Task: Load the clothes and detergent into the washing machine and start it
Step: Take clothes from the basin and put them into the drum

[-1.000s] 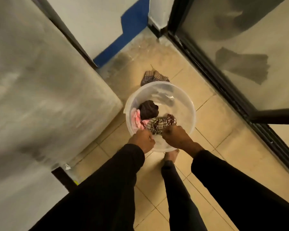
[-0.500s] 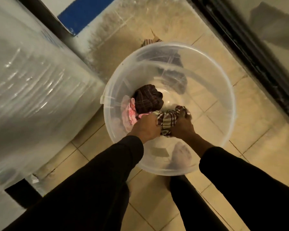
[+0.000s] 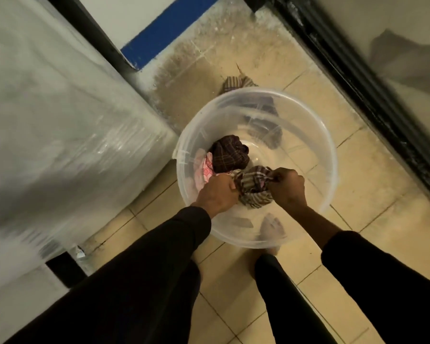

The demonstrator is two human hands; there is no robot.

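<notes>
A clear plastic basin (image 3: 329,155) stands on the tiled floor in front of me. Inside lie a dark checked garment (image 3: 230,153) and a pink cloth (image 3: 204,171) at its left wall. My left hand (image 3: 217,192) and my right hand (image 3: 287,188) both grip a brown-and-white checked cloth (image 3: 255,189) bunched between them, just above the basin's near side. The washing machine (image 3: 60,135), wrapped in clear plastic film, rises at the left; its lid and opening are out of view.
Another checked cloth (image 3: 233,83) lies on the floor behind the basin. A black sliding-door frame (image 3: 363,90) runs along the right. My bare foot (image 3: 271,228) shows through the basin's near wall. A blue-striped wall (image 3: 164,28) stands at the back.
The camera has dipped toward the basin and pulled back a little. Both hands stay on the checked cloth, which is now bunched and raised slightly between them.
</notes>
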